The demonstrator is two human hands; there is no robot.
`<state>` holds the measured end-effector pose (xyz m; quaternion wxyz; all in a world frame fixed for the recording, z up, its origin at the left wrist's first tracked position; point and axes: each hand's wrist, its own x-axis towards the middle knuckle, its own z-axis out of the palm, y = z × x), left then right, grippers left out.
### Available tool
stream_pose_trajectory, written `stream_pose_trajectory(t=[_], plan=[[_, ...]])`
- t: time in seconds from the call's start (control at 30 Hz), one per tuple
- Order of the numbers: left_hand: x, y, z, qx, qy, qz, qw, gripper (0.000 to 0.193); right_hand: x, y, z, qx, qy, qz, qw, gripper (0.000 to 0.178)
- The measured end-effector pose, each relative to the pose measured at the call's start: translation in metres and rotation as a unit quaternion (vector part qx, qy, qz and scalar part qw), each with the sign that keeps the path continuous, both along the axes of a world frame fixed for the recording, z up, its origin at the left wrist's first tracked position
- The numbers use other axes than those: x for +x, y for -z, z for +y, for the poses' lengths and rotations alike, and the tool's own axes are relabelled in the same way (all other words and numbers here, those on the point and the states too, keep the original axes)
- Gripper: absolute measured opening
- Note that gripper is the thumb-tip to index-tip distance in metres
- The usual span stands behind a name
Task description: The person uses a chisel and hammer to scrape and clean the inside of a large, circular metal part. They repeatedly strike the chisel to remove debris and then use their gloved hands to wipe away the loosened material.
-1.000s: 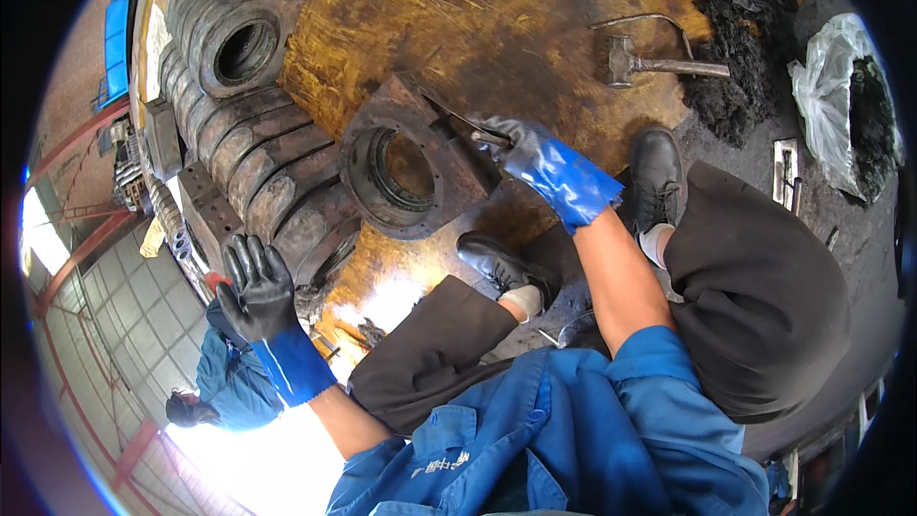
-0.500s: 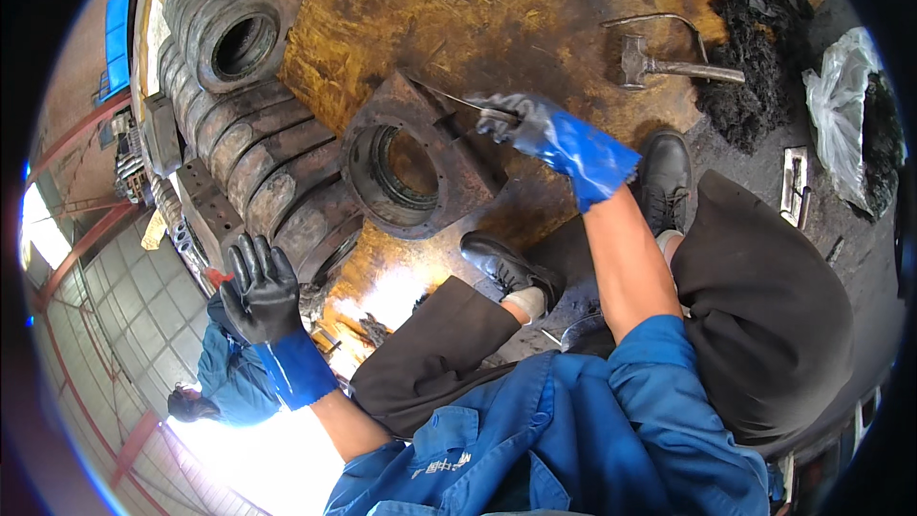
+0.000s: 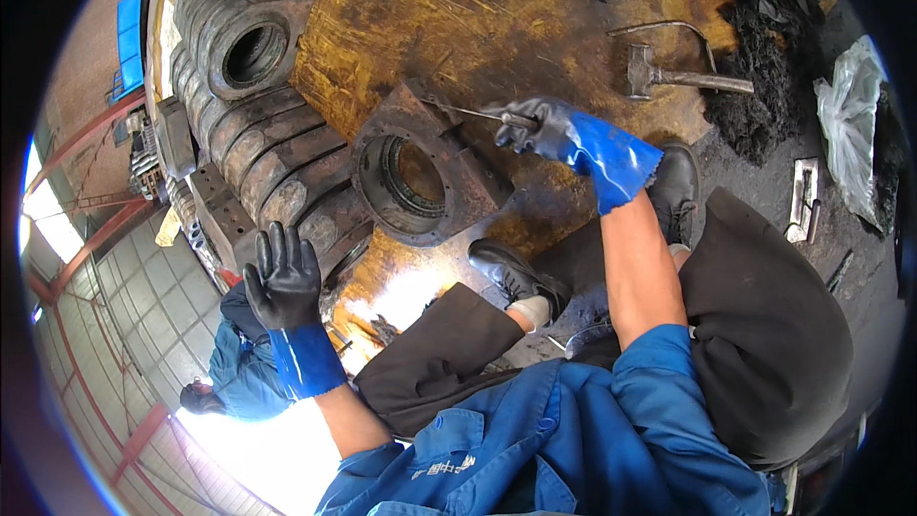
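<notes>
— Where does the work stand?

— The right hand (image 3: 535, 129) is closed around a thin metal rod (image 3: 468, 113), whose tip rests on the upper corner of the rusty housing (image 3: 420, 177). Judging by the rust all over the housing, most of the cleaning looks left to do.

— And the other hand?

— The left hand (image 3: 282, 277) is spread open and holds nothing, below and left of the housing. A hammer (image 3: 683, 76) lies untouched well to the right of the housing.
</notes>
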<state>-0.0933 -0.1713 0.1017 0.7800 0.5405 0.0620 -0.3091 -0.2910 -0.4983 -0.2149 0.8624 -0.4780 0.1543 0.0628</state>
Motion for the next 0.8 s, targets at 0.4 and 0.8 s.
stream_pose_trajectory(t=[0.4, 0.8], plan=[[0.0, -0.003, -0.005, 0.0, 0.031, 0.001, 1.0, 0.056, 0.018, -0.011, 0.026, 0.142, 0.128, -0.092, 0.977, 0.038], [-0.002, -0.009, 0.002, -0.016, 0.04, -0.006, 0.999, 0.056, 0.096, -0.033, 0.176, -0.031, 0.357, 0.075, 0.931, 0.038]])
